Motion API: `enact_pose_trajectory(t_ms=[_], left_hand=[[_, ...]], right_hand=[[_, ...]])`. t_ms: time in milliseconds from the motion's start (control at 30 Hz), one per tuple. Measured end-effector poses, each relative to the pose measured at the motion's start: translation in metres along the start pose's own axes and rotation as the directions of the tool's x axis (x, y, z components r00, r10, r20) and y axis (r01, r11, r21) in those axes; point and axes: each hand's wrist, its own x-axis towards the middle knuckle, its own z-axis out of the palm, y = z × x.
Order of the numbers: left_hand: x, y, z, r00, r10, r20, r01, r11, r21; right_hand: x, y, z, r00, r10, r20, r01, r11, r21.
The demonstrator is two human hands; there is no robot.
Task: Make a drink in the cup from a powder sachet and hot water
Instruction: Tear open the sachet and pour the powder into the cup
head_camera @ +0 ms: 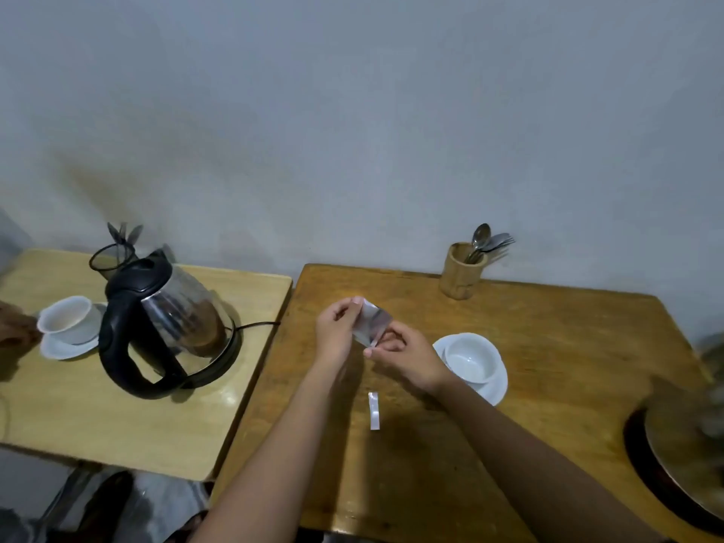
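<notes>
A silver foil powder sachet [373, 321] is held up over the brown table [548, 346]. My left hand [337, 331] pinches its upper left corner, and my right hand [407, 356] pinches its lower edge. A torn-off white strip [375, 410] lies flat on the table below my hands. To the right of my right hand, a white cup [472, 358] stands empty on a white saucer [495, 388]. An electric kettle [168, 323] with a black handle sits on its base on the lighter table [78, 417] at left.
A second white cup on a saucer [70, 323] stands left of the kettle, with another person's hand [15, 327] at the frame's left edge. A wooden holder with spoons and forks [462, 274] stands by the wall. A round metal dish [685, 456] sits at the right edge.
</notes>
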Motion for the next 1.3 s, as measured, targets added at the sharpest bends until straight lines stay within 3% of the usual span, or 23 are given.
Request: enact_pose_trajectory(t_ms=[267, 467, 533, 667, 767, 967, 1133, 1300], left_hand=[[-0.012, -0.003, 0.071, 0.981, 0.014, 0.195, -0.024, 0.999, 0.047], [-0.022, -0.014, 0.104, 0.909, 0.028, 0.416, -0.109, 0.979, 0.173], [-0.026, -0.015, 0.115, 0.883, 0.012, 0.469, -0.130, 0.967, 0.220], [-0.029, -0.015, 0.133, 0.843, -0.031, 0.538, -0.192, 0.916, 0.354], [-0.028, -0.013, 0.140, 0.814, 0.003, 0.580, -0.321, 0.835, 0.446], [-0.022, -0.020, 0.151, 0.760, 0.114, 0.640, -0.583, 0.554, 0.594], [-0.017, -0.027, 0.144, 0.742, 0.087, 0.665, -0.604, 0.518, 0.606], [-0.016, -0.031, 0.134, 0.776, 0.016, 0.631, -0.515, 0.594, 0.618]], right_hand=[[-0.025, 0.007, -0.067, 0.949, -0.035, -0.313, 0.044, 0.999, 0.020], [-0.044, 0.015, -0.117, 0.884, 0.147, -0.443, 0.035, 0.926, 0.376], [-0.049, 0.017, -0.128, 0.873, 0.193, -0.447, 0.013, 0.908, 0.418], [-0.057, 0.016, -0.148, 0.878, 0.197, -0.436, -0.083, 0.960, 0.267], [-0.058, 0.020, -0.158, 0.882, 0.178, -0.438, -0.165, 0.984, 0.067], [-0.050, 0.023, -0.166, 0.915, 0.055, -0.399, -0.214, 0.906, -0.365], [-0.039, 0.012, -0.163, 0.963, 0.039, -0.266, -0.189, 0.802, -0.566], [-0.029, 0.002, -0.159, 0.989, 0.034, -0.141, -0.124, 0.706, -0.697]])
